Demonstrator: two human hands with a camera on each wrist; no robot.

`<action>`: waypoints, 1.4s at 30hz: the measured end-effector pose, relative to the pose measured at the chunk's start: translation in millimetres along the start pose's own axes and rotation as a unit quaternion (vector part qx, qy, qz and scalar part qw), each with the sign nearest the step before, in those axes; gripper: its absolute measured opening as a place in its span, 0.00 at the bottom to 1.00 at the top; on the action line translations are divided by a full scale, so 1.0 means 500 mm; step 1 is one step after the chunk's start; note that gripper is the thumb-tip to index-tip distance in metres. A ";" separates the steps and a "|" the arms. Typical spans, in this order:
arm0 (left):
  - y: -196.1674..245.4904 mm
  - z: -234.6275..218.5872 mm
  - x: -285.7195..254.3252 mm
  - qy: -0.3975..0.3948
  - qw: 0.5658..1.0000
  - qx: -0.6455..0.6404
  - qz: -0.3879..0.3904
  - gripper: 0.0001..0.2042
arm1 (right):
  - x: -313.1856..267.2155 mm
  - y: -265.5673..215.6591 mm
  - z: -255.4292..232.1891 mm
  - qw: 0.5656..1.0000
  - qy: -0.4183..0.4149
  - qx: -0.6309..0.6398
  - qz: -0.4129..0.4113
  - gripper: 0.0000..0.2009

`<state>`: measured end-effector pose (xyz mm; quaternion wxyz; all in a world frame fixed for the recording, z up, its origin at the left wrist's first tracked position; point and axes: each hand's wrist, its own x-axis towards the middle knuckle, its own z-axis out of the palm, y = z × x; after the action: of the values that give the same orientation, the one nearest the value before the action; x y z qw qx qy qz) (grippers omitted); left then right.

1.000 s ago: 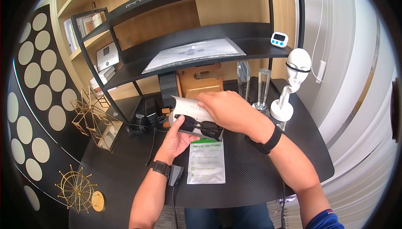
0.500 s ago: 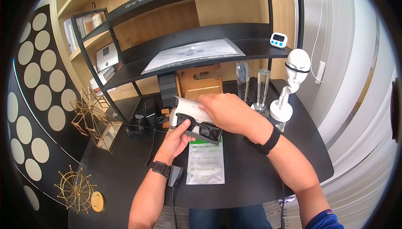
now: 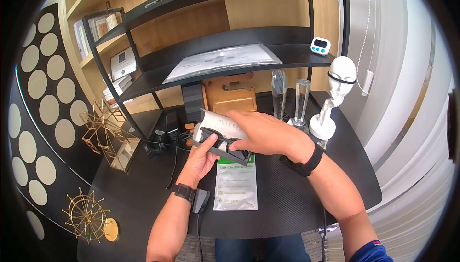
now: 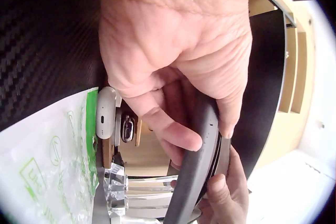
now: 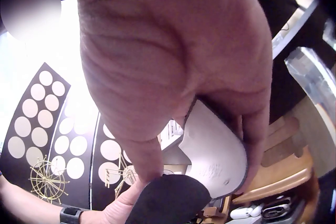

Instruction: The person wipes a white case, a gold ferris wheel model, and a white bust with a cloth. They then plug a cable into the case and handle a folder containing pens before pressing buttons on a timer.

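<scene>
An open dark grey glasses case (image 3: 235, 155) with a whitish lid lining (image 3: 220, 122) is held above the desk. Folded black sunglasses (image 3: 209, 131) lie in it. My left hand (image 3: 200, 160) grips the case from the left, its thumb over the sunglasses and its fingers underneath. In the left wrist view those fingers press on the case's rounded outer side (image 4: 195, 174). From the right, my right hand (image 3: 270, 130) holds the raised lid, its fingers behind the lining (image 5: 216, 163). Its thumb reaches down to the sunglasses and covers part of them.
A plastic packet (image 3: 235, 190) labelled USB-C cable lies below the case. Clear crystal trophies (image 3: 300, 101) and a white mannequin head stand (image 3: 322, 125) are at the right. Cables and a black box (image 3: 171, 123) sit at the back left, a gold wheel ornament (image 3: 87, 216) at front left.
My right thumb has come down from the lid's edge onto the sunglasses. The case has tilted slightly, and the left hand keeps its grip.
</scene>
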<state>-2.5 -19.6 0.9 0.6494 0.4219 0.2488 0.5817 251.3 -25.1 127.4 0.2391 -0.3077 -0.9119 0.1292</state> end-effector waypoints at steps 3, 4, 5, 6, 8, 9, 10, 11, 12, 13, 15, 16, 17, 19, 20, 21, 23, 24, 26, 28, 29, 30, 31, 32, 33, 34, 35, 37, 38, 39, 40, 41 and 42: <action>0.001 -0.001 0.000 -0.003 1.000 0.004 -0.003 0.25 | 0.000 -0.007 -0.001 1.000 0.003 0.009 0.011 0.37; 0.001 0.000 -0.001 -0.003 1.000 0.004 -0.003 0.25 | 0.001 -0.004 0.002 1.000 0.003 0.009 0.011 0.37; 0.001 0.000 -0.001 -0.004 1.000 0.004 -0.002 0.26 | 0.004 0.002 0.007 1.000 0.007 0.011 0.001 0.38; 0.001 0.000 -0.001 -0.005 1.000 0.005 -0.002 0.26 | 0.005 0.005 0.010 1.000 0.010 0.013 -0.009 0.40; 0.001 0.000 -0.001 -0.006 1.000 0.003 -0.003 0.27 | 0.005 0.003 0.010 1.000 0.008 0.014 -0.003 0.40; 0.001 -0.001 -0.001 -0.006 1.000 0.002 -0.004 0.28 | 0.005 0.002 0.010 1.000 0.005 0.015 0.003 0.41; 0.000 -0.003 0.000 -0.006 1.000 0.002 -0.004 0.28 | 0.005 0.000 0.010 1.000 0.005 0.015 0.003 0.41; -0.001 -0.005 0.000 -0.005 1.000 -0.004 -0.003 0.28 | 0.005 -0.003 0.009 1.000 0.002 0.017 0.005 0.41; -0.002 -0.005 0.001 -0.005 1.000 -0.010 -0.003 0.28 | 0.005 -0.004 0.009 1.000 -0.001 0.019 0.007 0.42; 0.001 0.010 -0.002 -0.005 1.000 -0.010 -0.003 0.28 | 0.004 -0.003 0.012 1.000 -0.001 0.019 0.008 0.42; 0.010 0.054 -0.011 0.045 0.999 -0.014 0.024 0.19 | 0.005 0.002 0.020 1.000 0.003 0.000 0.000 0.43; 0.009 0.042 -0.008 0.045 0.999 -0.013 0.024 0.19 | 0.004 -0.001 0.018 1.000 0.004 0.000 0.000 0.43; 0.006 0.021 -0.003 0.033 0.999 0.003 0.007 0.22 | 0.003 -0.006 0.013 1.000 -0.008 0.009 0.005 0.42; 0.004 0.008 -0.001 0.021 1.000 0.018 -0.009 0.26 | 0.003 -0.007 0.011 1.000 -0.021 0.016 0.009 0.41; 0.005 0.009 -0.002 0.025 0.999 0.023 -0.009 0.25 | 0.004 -0.002 0.013 1.000 -0.019 0.020 0.010 0.40; 0.006 0.010 -0.003 0.028 0.999 0.027 -0.008 0.24 | 0.005 0.002 0.015 1.000 -0.018 0.023 0.010 0.39; 0.006 0.012 -0.003 0.026 0.999 0.023 -0.010 0.24 | 0.008 0.012 0.019 0.999 -0.021 0.030 0.004 0.38; 0.006 0.012 -0.003 0.024 0.999 0.019 -0.013 0.24 | 0.009 0.015 0.020 0.999 -0.024 0.037 -0.001 0.37; 0.005 0.009 -0.002 0.024 0.999 0.018 -0.013 0.24 | 0.006 0.012 0.017 0.999 -0.026 0.034 -0.001 0.37; 0.006 0.020 -0.004 0.023 0.999 0.018 -0.014 0.25 | 0.005 0.008 0.014 0.999 -0.028 0.030 -0.001 0.38; 0.008 0.040 -0.008 0.039 0.999 0.004 0.000 0.21 | 0.005 0.007 0.014 0.999 -0.027 0.029 -0.003 0.38; 0.009 0.051 -0.010 0.055 0.998 -0.010 0.015 0.18 | 0.005 0.006 0.013 0.999 -0.026 0.027 -0.005 0.39; 0.008 0.049 -0.010 0.055 0.998 -0.009 0.015 0.18 | 0.005 0.003 0.013 0.999 -0.026 0.027 -0.005 0.39; 0.007 0.047 -0.009 0.052 0.998 -0.011 0.017 0.18 | 0.005 0.000 0.012 0.999 -0.028 0.030 0.002 0.40; 0.005 0.045 -0.009 0.049 0.999 -0.014 0.020 0.18 | 0.005 -0.002 0.012 0.999 -0.030 0.033 0.010 0.40; 0.006 0.047 -0.009 0.049 0.999 -0.014 0.019 0.18 | 0.005 -0.001 0.013 0.999 -0.029 0.033 0.010 0.40; 0.008 0.050 -0.010 0.047 0.999 -0.008 0.018 0.18 | 0.005 0.000 0.014 0.999 -0.023 0.028 0.003 0.40; 0.009 0.051 -0.010 0.046 0.999 -0.001 0.017 0.17 | 0.004 0.001 0.014 1.000 -0.017 0.024 -0.004 0.41; 0.010 0.051 -0.010 0.049 0.999 0.001 0.018 0.17 | 0.003 0.000 0.013 1.000 -0.016 0.022 -0.008 0.40; 0.010 0.051 -0.010 0.053 0.998 0.004 0.019 0.17 | 0.002 0.000 0.012 1.000 -0.015 0.021 -0.013 0.40; 0.011 0.053 -0.010 0.053 0.998 0.004 0.019 0.17 | 0.002 0.001 0.013 1.000 -0.015 0.021 -0.013 0.40; 0.012 0.057 -0.011 0.057 0.998 0.008 0.018 0.17 | 0.002 0.002 0.014 1.000 -0.013 0.021 -0.005 0.39; 0.013 0.059 -0.012 0.061 0.998 0.011 0.017 0.17 | 0.002 0.001 0.014 1.000 -0.011 0.022 0.003 0.38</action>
<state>16.6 -33.0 20.7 0.6185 0.3965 0.2873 0.6146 247.3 -24.8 121.6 0.2356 -0.3039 -0.9104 0.1527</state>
